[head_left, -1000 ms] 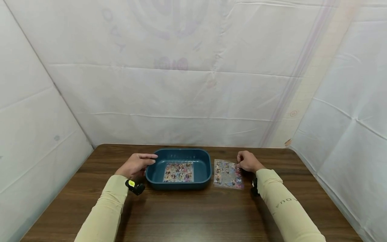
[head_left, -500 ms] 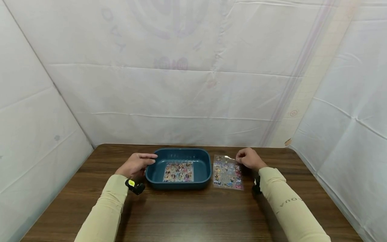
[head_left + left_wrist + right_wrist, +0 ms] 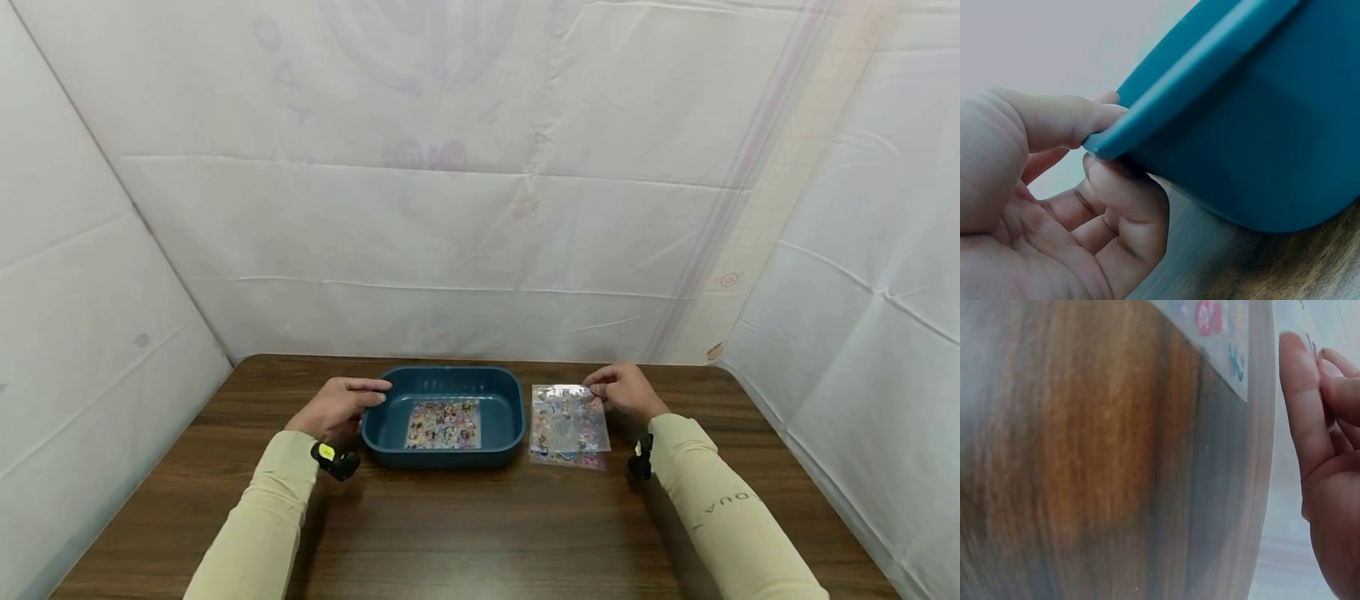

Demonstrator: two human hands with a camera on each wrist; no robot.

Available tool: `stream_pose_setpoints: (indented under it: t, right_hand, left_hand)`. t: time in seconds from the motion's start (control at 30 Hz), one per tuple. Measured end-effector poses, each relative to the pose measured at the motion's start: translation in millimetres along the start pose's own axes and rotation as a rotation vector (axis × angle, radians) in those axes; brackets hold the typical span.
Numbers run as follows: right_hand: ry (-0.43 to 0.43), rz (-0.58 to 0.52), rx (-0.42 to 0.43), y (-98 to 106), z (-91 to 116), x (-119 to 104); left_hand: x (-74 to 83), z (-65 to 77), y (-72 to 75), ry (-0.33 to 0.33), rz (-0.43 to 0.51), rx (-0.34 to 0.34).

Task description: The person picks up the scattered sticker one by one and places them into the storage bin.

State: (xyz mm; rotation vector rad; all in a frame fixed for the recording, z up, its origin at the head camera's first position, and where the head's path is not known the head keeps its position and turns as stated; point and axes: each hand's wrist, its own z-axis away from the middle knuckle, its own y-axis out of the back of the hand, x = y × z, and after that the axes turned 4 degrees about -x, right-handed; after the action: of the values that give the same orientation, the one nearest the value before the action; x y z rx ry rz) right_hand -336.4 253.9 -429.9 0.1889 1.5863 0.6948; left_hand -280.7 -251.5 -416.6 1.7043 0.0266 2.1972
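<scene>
At the left end of a dark teal plastic basin [image 3: 442, 459], my left hand [image 3: 335, 408] pinches the rim between thumb and curled fingers, as the left wrist view shows. Inside the basin lies a clear sheet of small colourful stickers [image 3: 444, 425]. To the right of the basin, my right hand [image 3: 628, 392] pinches the far right corner of a transparent sticker sheet [image 3: 570, 417]. That sheet overlaps another sticker sheet [image 3: 567, 459], whose near edge shows below it. In the right wrist view, the thumb and fingers [image 3: 1300, 381] meet at the corner.
A brown wood-grain table [image 3: 480, 525] carries everything. White fabric walls [image 3: 420, 250] rise behind it and at both sides. Each wrist wears a small black camera, such as the one on the left wrist [image 3: 339, 463].
My right hand has drawn the top sticker sheet up from the sheet below and moved slightly right and away. The left hand and the basin have stayed in place.
</scene>
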Motion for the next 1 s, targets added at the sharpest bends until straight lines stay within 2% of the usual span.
stream_pose_setpoints:
  t: [0.13, 0.63, 1.0]
  right_hand:
    - [-0.012, -0.055, -0.006, 1, -1, 0]
    - [-0.062, -0.13, -0.044, 12, 2, -20]
    - [-0.04, -0.17, -0.069, 9, -2, -31]
  left_hand:
    - [1.6, 1.4, -1.4, -0.007, 0.001, -0.01]
    - [3.3, 2.8, 0.3, 0.002, 0.007, -0.013]
    - [2.9, 3.2, -0.6, -0.001, -0.001, -0.011]
